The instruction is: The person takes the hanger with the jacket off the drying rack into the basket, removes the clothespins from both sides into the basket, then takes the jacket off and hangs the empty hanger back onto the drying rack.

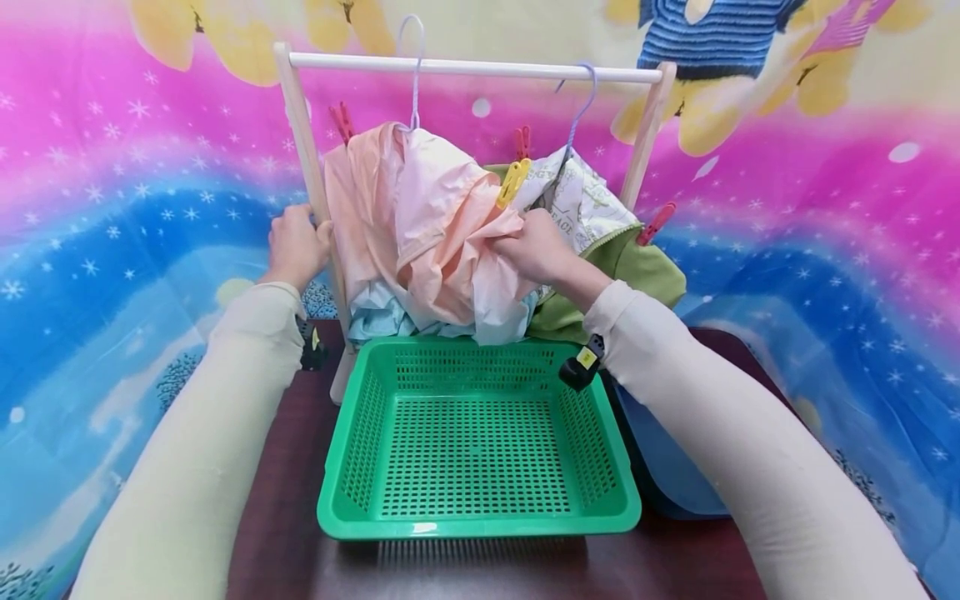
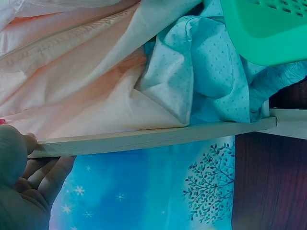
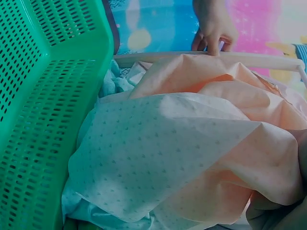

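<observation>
My left hand (image 1: 295,242) grips the left post (image 2: 144,143) of a small wooden clothes rack, thumb and fingers on either side of the wood. A peach jacket (image 1: 442,200) hangs from the rack's white bar (image 1: 480,67) on a lilac hanger (image 1: 416,83). With my right hand (image 1: 542,250) I grip a bunched part of that jacket, just below a yellow clothespin (image 1: 513,183). Pale blue patterned fabric (image 3: 144,148) shows at its lower part. A red clothespin (image 1: 341,122) sits at the jacket's left shoulder.
Beside the jacket, a white printed garment (image 1: 592,196) and a green zippered one (image 1: 648,271) hang on a second hanger (image 1: 582,108), with red clothespins (image 1: 657,223). A green plastic basket (image 1: 480,527) stands in front of the rack. A blue bin (image 1: 667,454) is partly under my right forearm.
</observation>
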Demonstrator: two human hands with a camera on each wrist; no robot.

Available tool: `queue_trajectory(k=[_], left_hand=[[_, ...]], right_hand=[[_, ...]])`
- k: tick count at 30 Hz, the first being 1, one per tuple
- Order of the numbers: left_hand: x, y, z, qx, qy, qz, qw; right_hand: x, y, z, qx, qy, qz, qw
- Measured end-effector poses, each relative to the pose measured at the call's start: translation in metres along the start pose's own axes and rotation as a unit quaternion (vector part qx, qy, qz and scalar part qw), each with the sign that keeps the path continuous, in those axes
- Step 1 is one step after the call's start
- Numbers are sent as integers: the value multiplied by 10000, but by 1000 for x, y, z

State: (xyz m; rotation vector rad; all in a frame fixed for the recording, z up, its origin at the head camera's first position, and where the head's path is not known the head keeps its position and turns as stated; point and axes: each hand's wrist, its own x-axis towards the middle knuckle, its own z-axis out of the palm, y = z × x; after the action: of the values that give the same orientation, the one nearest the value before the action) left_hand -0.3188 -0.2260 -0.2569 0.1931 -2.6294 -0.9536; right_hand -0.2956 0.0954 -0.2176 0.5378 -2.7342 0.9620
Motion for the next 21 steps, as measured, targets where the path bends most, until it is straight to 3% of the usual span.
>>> queue_trajectory(k=[12,21], left_hand=[[2,-1,1,8,123,-10,9999],[3,0,1,-69,-13,-97,9999]], right_hand=[[-5,6,-10,137,258,43,9996],[-16,17,-12,331,328,-413,9981]])
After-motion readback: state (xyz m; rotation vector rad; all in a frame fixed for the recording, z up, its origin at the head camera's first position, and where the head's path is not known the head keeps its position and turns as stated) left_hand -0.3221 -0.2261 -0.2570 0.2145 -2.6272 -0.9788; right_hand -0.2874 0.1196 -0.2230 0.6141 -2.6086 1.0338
